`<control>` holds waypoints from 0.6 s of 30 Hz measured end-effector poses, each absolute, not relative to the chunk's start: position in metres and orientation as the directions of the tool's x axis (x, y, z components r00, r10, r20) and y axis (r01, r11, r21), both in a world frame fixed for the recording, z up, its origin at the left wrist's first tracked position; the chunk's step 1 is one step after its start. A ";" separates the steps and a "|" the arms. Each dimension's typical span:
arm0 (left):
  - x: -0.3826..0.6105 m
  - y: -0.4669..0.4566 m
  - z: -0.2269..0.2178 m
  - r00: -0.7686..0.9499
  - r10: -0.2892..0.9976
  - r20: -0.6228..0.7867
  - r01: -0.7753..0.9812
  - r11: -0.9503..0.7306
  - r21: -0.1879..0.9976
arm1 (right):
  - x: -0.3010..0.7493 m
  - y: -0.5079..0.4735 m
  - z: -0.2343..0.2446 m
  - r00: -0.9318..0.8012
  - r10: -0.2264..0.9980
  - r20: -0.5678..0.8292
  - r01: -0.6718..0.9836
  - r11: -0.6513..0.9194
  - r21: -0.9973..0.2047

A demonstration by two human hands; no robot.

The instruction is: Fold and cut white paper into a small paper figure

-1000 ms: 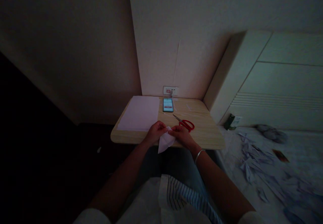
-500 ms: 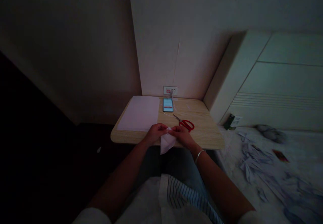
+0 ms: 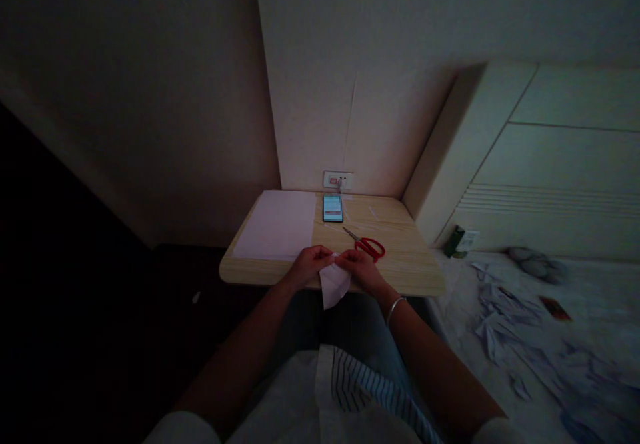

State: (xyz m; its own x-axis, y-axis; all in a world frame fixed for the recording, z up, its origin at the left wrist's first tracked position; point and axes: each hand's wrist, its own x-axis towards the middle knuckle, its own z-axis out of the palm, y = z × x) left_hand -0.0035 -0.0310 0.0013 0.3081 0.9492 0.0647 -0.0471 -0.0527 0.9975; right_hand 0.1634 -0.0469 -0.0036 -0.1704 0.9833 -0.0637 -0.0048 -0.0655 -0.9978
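Note:
A small piece of white paper point(image 3: 335, 285) hangs from my fingertips over the front edge of the table. Its top corner is pinched by my left hand point(image 3: 309, 265), which is closed on it. My right hand point(image 3: 361, 267), a bangle on its wrist, pinches the same top part from the other side, its fingertips close to those of the left. Just beyond the right hand lie red-handled scissors point(image 3: 369, 247), blades pointing away to the left. The exact folds under my fingertips are too small and dark to make out.
White paper sheets point(image 3: 280, 224) cover the left of the wooden table point(image 3: 407, 267). A lit phone point(image 3: 333, 208) lies at the back below a wall socket point(image 3: 338, 179). To the right is a bed point(image 3: 450, 297) with crumpled paper pieces point(image 3: 505, 311) and a green box point(image 3: 454, 241).
The hanging part of the paper has swung slightly to the right and hangs a little lower. Both hands stay nearly in place, still pinching it.

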 end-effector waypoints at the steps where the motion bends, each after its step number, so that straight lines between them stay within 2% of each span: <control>1: -0.003 -0.031 0.002 0.305 0.950 0.066 -0.043 -0.055 0.998 | 0.163 -0.047 -0.004 -0.176 0.982 -0.063 -0.003 -0.064 -0.998; 18: -0.004 -0.030 -0.002 0.306 0.942 0.141 0.017 -0.154 0.988 | 0.163 -0.048 0.001 -0.364 0.926 -0.099 0.110 -0.063 -0.992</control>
